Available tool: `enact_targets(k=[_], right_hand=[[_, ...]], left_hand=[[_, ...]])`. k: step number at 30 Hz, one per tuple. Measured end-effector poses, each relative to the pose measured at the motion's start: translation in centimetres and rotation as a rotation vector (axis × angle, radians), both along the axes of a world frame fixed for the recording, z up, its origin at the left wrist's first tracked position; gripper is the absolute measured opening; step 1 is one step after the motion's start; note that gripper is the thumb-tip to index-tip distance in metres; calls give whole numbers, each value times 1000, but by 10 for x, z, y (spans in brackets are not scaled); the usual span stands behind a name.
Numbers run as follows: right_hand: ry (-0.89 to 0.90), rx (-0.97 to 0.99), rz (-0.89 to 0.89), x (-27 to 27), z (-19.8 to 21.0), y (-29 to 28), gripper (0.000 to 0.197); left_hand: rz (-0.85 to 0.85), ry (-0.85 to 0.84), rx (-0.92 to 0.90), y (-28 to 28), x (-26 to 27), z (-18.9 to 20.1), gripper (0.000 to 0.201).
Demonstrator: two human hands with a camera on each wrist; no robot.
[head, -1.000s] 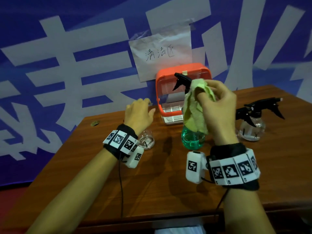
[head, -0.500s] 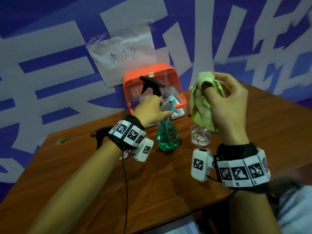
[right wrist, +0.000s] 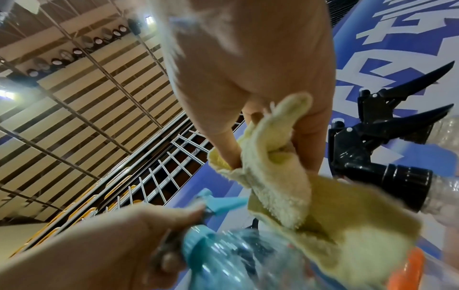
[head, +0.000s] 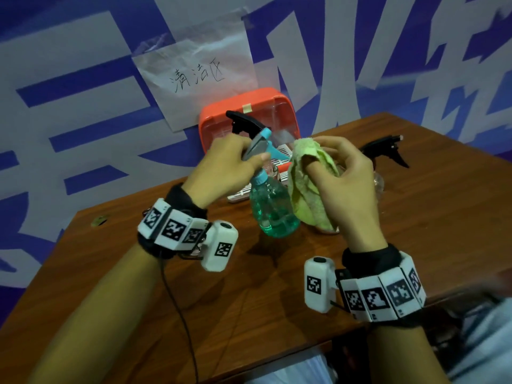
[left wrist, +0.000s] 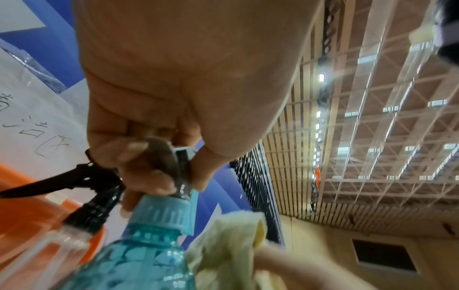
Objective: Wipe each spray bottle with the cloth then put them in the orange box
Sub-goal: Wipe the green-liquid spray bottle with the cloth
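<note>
Left hand [head: 224, 167]: fingers and thumb were curled round the grey-and-blue trigger head of the teal spray bottle [head: 273, 209], holding it lifted and tilted above the wooden table [head: 443, 217]; the left wrist view showed the fingertips [left wrist: 139, 147] wrapped over the grey top just above the ribbed blue cap.
Right hand [head: 343, 187]: fingers were bent and pinching the yellow-green cloth [head: 304, 189], with the thumb tucked into a fold; the cloth hung down just beside the teal bottle's right flank, touching or nearly so.
Orange box [head: 249, 117]: it stood at the back of the table against the blue-and-white banner [head: 83, 106], its opening facing the person, with a white slatted tray showing at its foot.
Black-trigger bottle in box [head: 241, 123]: its black spray head showed in front of the box interior, behind the left hand.
Second clear bottle [head: 388, 151]: it stood on the table to the right, behind the right hand, its black trigger pointing right.
Paper sign [head: 199, 76]: handwritten sheet was taped to the banner above the box.
</note>
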State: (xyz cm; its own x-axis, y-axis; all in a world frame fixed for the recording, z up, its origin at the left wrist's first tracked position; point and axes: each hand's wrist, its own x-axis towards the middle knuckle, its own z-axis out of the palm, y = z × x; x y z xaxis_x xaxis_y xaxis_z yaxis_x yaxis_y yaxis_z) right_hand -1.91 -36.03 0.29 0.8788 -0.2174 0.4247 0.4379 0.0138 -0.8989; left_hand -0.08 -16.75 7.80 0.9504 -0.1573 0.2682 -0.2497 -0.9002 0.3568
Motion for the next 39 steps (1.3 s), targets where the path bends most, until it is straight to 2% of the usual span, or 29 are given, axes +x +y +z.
enact_targets(k=[4,7,11,14,20,25,27,30,33,39], right_hand=[[59,39,37,2,-5,0,19],[132,120,195,0,-4,-2,22],[151,223,381,0,-5,-2,22],[114,194,417,1,-8,-1,23],[33,114,349,-6,-5,1,20],[-35,-7,199,-9,-2,12,14],[-60,-41,130,-12,-2,20,12],[-93,-102,53,-16,-2,31,22],[-173,-255,-13,-16,-4,40,33],[-310,-558,-72,-11,-11,37,43]], left_hand=[[-91,-34,-281,7,-16,28,26],[-135,-17,-452,7,-22,41,31],[-229,49,-503,4,-26,46,27],[-280,49,-486,3,-24,43,26],[-249,-58,-440,-2,-12,30,53],[-153,-132,-434,-13,-3,20,37],[-100,-169,-404,-17,2,14,38],[-24,-219,-356,-18,9,7,41],[22,-213,-344,-14,15,5,47],[64,-205,-439,-3,19,2,47]])
